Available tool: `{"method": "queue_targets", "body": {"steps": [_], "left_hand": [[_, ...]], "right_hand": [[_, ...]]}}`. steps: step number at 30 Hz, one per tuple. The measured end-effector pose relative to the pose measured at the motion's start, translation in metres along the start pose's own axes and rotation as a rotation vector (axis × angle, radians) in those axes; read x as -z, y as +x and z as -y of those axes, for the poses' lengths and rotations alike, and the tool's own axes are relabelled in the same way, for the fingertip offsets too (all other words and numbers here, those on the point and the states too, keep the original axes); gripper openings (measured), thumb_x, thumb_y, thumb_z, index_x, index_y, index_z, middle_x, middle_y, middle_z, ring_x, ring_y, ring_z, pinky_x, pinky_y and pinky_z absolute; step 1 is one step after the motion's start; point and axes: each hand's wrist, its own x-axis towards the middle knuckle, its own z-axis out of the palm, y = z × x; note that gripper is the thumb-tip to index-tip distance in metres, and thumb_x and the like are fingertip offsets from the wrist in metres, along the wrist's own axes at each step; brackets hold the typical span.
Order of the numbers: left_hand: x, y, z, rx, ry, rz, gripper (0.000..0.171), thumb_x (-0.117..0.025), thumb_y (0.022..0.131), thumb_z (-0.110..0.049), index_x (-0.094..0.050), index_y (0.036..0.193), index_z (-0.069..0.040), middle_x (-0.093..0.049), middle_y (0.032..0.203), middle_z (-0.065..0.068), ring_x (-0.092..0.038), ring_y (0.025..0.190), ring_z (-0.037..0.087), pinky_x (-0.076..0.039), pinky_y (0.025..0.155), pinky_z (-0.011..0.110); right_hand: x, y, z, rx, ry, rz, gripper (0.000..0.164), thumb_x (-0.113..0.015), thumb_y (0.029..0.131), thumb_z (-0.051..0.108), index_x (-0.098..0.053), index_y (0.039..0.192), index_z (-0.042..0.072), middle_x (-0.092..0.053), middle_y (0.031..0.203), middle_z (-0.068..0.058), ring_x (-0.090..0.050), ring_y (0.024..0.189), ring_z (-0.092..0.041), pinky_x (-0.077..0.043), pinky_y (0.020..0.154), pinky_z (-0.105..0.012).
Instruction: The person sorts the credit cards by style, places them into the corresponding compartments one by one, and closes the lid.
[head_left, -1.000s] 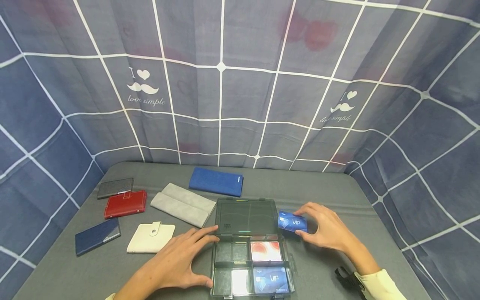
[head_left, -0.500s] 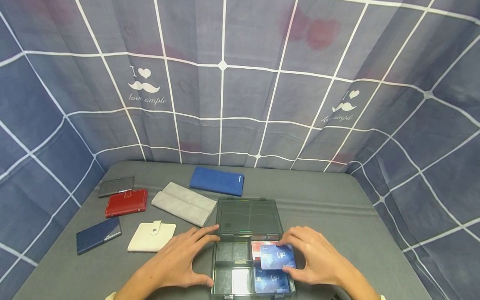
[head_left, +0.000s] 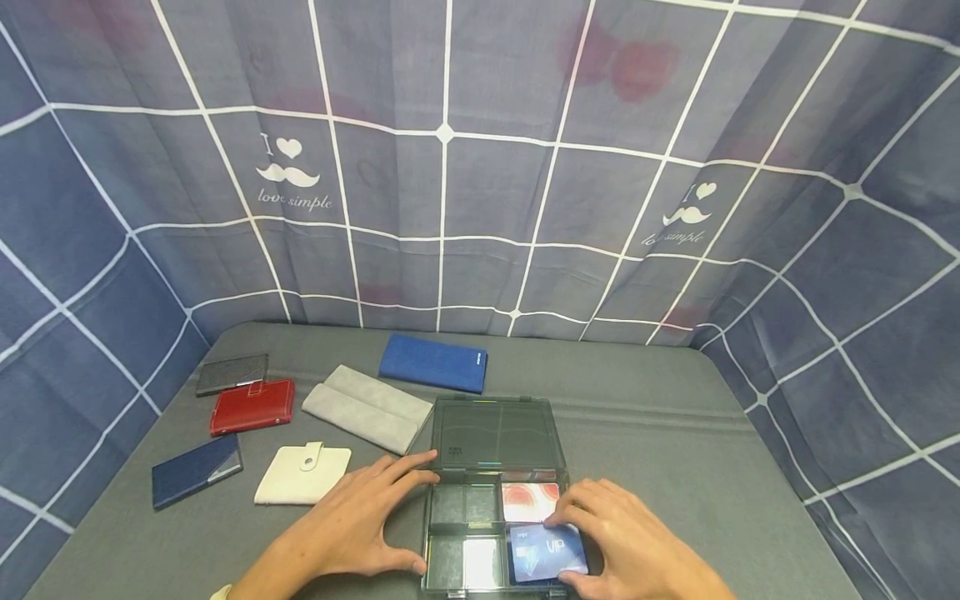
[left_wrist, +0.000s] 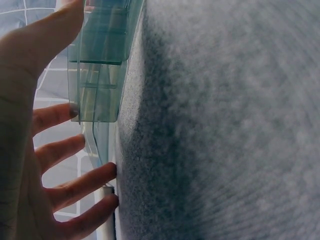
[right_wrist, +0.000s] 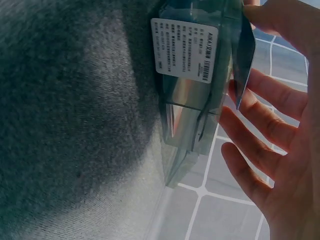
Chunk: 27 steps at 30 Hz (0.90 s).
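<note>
A clear dark-tinted plastic box [head_left: 427, 542] stands with its lid [head_left: 480, 432] folded back. Between thumb and fingers, my right hand [head_left: 618, 542] pinches a blue VIP card [head_left: 546, 554] over the near right compartment. Seen edge-on in the right wrist view, the card [right_wrist: 244, 65] tilts at the box's rim. My left hand [head_left: 360, 517] rests at the box's left side, fingers spread and thumb near its front left corner. A red and white card [head_left: 529, 502] lies in the far right compartment.
A cream wallet [head_left: 300, 477], a navy card holder [head_left: 197, 472], a red wallet [head_left: 252, 407] and a grey card holder [head_left: 231, 375] lie on the left. Behind the box are a light grey wallet [head_left: 367, 408] and a blue wallet [head_left: 432, 363]. A checked curtain [head_left: 480, 192] encloses the table.
My right hand has carried the VIP card from beside the lid, left and toward me, over the near right compartment. The left hand has stayed at the box.
</note>
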Motion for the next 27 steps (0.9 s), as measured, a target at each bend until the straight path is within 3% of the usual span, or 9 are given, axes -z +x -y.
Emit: {"method": "queue_targets", "body": {"steps": [6, 18, 27], "left_hand": [[-0.0001, -0.0002, -0.0004, 0.003, 0.004, 0.002, 0.094, -0.071, 0.075, -0.091, -0.060, 0.148, -0.032, -0.045, 0.168, -0.008, -0.058, 0.129, 0.012, -0.057, 0.090, 0.048], [-0.0008, -0.0008, 0.0004, -0.011, 0.017, -0.014, 0.092, -0.071, 0.076, -0.090, -0.060, 0.147, -0.031, -0.047, 0.167, -0.006, -0.060, 0.125, 0.013, -0.058, 0.089, 0.048], [-0.0017, -0.0009, 0.0015, -0.014, -0.001, -0.017, 0.093, -0.072, 0.074, -0.090, -0.061, 0.146, -0.032, -0.047, 0.167, -0.007, -0.059, 0.125, 0.010, -0.057, 0.091, 0.046]], "right_hand": [[0.0001, 0.0002, 0.0038, 0.004, -0.064, 0.030, 0.055, -0.094, 0.070, 0.051, -0.071, 0.115, 0.028, -0.062, 0.116, 0.015, -0.059, 0.105, -0.006, -0.046, 0.092, -0.029], [-0.0026, 0.0003, 0.0007, 0.128, -0.081, -0.005, 0.042, -0.080, 0.092, 0.056, -0.072, 0.122, 0.026, -0.069, 0.120, 0.016, -0.062, 0.115, -0.010, -0.044, 0.103, -0.033], [-0.0087, -0.0045, -0.0001, 0.160, -0.039, -0.052, 0.045, -0.083, 0.091, 0.052, -0.073, 0.124, 0.025, -0.069, 0.122, 0.015, -0.063, 0.118, -0.011, -0.047, 0.102, -0.033]]}}
